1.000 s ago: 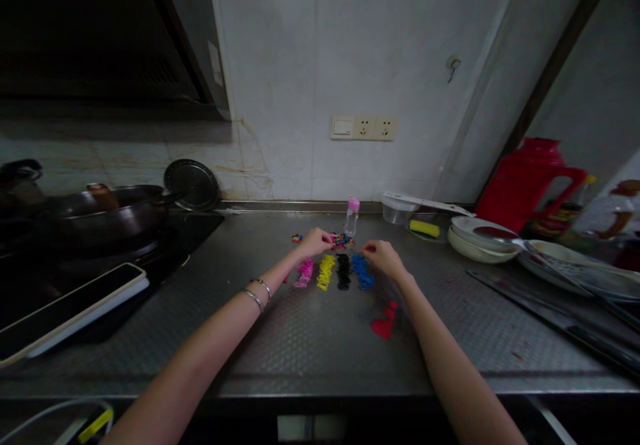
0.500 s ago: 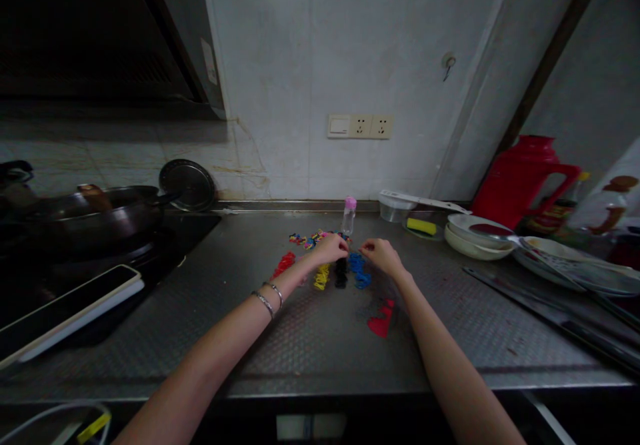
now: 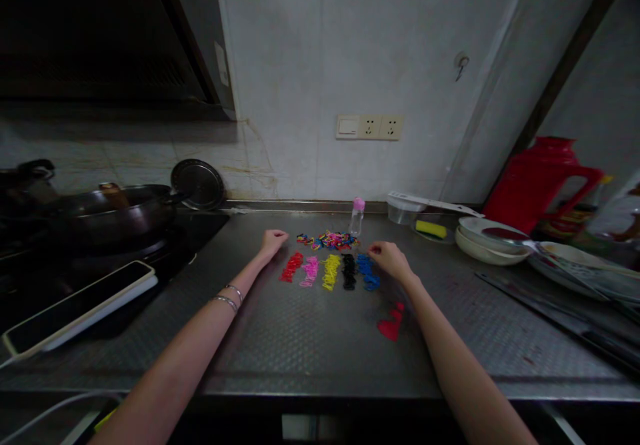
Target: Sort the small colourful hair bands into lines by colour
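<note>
On the steel counter (image 3: 280, 338), small rubber bands lie in separate coloured strips: red bands (image 3: 291, 267), pink bands (image 3: 309, 271), yellow bands (image 3: 331, 272), black bands (image 3: 349, 271) and blue bands (image 3: 368, 272). Behind them is a mixed heap of coloured bands (image 3: 336, 239). My left hand (image 3: 273, 242) is closed in a pinch, left of the heap and just beyond the red strip. My right hand (image 3: 393, 259) also pinches, beside the far end of the blue strip. Whatever either pinch holds is too small to make out.
A clear bottle with a pink cap (image 3: 357, 217) stands behind the heap. Red heart-shaped pieces (image 3: 391, 323) lie near my right forearm. At right are stacked bowls (image 3: 483, 248), a yellow sponge (image 3: 431, 229) and a red jug (image 3: 533, 185); at left, a phone (image 3: 80, 308) and a pan (image 3: 115, 215).
My left hand has moved left, from over the heap and black strip to beside the red strip, uncovering the strips. My right hand stays near the blue bands. The view has shifted slightly.
</note>
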Motion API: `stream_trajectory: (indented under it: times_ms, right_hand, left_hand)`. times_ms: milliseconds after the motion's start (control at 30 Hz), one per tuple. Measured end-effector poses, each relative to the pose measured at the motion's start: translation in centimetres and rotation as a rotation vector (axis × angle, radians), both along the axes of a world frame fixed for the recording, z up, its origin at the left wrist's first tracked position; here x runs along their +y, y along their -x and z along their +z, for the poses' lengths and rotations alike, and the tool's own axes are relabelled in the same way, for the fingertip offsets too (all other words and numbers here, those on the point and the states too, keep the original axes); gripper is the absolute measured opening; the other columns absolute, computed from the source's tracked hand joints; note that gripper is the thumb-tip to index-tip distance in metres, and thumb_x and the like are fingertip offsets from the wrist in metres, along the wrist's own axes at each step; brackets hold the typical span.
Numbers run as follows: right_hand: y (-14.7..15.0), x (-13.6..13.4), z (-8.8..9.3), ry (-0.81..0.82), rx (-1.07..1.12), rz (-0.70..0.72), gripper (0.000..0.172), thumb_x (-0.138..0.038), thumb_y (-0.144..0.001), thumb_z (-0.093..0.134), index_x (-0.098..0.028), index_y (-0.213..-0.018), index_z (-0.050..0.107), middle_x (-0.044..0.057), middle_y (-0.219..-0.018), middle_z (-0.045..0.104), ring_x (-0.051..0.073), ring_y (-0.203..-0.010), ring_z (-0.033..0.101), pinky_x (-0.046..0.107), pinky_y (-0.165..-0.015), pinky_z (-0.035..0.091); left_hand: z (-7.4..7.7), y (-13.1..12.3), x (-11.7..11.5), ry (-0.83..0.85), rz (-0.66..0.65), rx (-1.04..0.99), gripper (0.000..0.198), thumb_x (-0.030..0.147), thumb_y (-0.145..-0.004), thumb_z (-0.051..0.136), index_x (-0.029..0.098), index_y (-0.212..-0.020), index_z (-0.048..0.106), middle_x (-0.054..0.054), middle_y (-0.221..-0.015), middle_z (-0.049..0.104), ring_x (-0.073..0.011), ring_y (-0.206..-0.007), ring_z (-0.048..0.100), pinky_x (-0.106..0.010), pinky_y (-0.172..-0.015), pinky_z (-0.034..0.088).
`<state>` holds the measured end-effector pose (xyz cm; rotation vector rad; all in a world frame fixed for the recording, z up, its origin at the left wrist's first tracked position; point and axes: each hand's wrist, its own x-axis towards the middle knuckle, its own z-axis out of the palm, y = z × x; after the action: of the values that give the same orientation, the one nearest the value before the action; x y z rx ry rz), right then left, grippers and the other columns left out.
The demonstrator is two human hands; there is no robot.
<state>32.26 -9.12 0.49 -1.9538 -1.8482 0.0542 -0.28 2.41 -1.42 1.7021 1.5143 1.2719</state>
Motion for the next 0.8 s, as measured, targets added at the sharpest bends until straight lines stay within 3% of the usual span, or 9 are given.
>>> stream_trajectory:
  times_ms: [333, 567, 800]
  right_hand:
    - [0.7, 0.7, -0.2, -0.002, 0.021, 0.043, 0.024, -0.028, -0.076, 0.048, -0.022, -0.088, 0.068, 0.004, -0.088, 0.067, 0.015, -0.079, 0.059, 0.02, -0.063, 0.039]
    - [-0.1, 3.5, 1.4, 0.074, -0.077, 0.101, 0.027, -0.032, -0.077, 0.049, -0.024, -0.095, 0.067, 0.005, -0.091, 0.067, 0.017, -0.08, 0.06, 0.02, -0.061, 0.039]
    - [-0.1, 6.1, 0.8, 0.168, -0.248, 0.154, 0.032, -0.024, -0.077, 0.049, -0.025, -0.105, 0.063, 0.007, -0.097, 0.065, 0.018, -0.086, 0.059, 0.022, -0.066, 0.041]
  left_hand:
    - [-0.8, 0.2, -0.2, 0.004, -0.045, 0.027, 0.021, 0.023, -0.068, 0.054, 0.01, -0.077, 0.067, -0.007, -0.076, 0.068, -0.0152, -0.071, 0.06, -0.022, -0.062, 0.043]
    - [-1.1, 0.3, -0.1, 0.001, -0.043, 0.045, 0.021, 0.024, -0.066, 0.054, 0.012, -0.075, 0.068, -0.005, -0.072, 0.067, -0.015, -0.068, 0.059, -0.022, -0.06, 0.042]
    - [-1.2, 0.3, 0.0, -0.013, -0.049, 0.04, 0.023, 0.024, -0.066, 0.053, 0.01, -0.076, 0.068, -0.006, -0.072, 0.067, -0.0147, -0.067, 0.059, -0.022, -0.061, 0.042]
